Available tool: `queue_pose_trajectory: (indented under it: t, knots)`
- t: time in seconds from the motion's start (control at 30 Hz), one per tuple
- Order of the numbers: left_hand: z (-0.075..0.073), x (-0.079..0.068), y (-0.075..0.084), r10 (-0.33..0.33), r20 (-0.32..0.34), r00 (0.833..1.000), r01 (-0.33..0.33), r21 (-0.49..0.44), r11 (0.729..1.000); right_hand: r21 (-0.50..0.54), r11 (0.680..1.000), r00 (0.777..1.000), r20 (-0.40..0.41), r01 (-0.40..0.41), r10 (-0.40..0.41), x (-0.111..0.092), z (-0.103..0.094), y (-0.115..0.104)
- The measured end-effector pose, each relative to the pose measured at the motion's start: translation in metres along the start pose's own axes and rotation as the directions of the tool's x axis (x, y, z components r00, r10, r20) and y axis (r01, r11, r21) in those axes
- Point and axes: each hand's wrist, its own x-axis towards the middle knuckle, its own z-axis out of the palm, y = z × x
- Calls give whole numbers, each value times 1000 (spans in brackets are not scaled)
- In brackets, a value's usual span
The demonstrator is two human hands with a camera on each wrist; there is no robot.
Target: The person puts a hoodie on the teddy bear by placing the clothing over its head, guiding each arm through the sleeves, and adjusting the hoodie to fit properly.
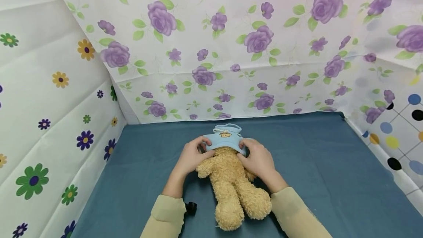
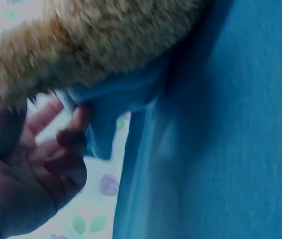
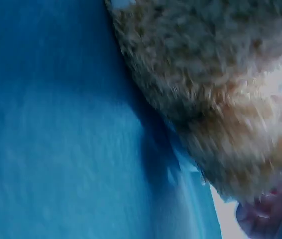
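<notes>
A tan teddy bear [image 1: 228, 179] lies on its back, legs toward me, its head hidden under a light blue doll hoodie [image 1: 221, 141] with a small bear print and a white drawstring. At the hoodie's left side, my left hand [image 1: 194, 155] grips the lower edge between thumb and curled fingers. My right hand [image 1: 259, 157] pinches the same edge on the other side. In the left wrist view, blue cloth [image 2: 106, 114] hangs by the fingertips, below the bear's furry arm [image 2: 26, 62]. Fur [image 3: 240, 139] hides much of the right hand in the right wrist view.
Dark blue cloth [image 1: 148, 164] covers the table. A white sheet with purple roses [image 1: 205, 76] stands behind it, with patterned sheets at left [image 1: 66, 120] and right [image 1: 396, 139]. A small black piece [image 1: 191, 208] shows beside the left cuff.
</notes>
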Motion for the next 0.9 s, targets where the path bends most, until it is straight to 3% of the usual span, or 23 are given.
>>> queue_pose_trajectory:
  t: [0.1,0.2,0.37,0.6,0.77,0.9]
  knots:
    - [0,0,6,-20,-66,998,23,36,999,23,999,996,-76,44,-42,1,0,-5]
    - [2,-2,14,-66,-89,994,70,41,997,84,993,992,-97,84,-76,1,2,-11]
    - [5,-5,26,-117,-93,989,119,20,993,182,981,997,-31,73,-69,1,4,-17]
    - [14,-7,30,-126,-93,988,123,-28,992,184,981,997,32,63,-70,0,6,-16]
    - [20,-6,32,-114,-53,992,113,-14,993,180,984,999,39,16,-24,-2,7,-19]
    - [21,-6,34,-79,12,997,79,12,997,88,996,1000,-7,23,-23,-4,8,-22]
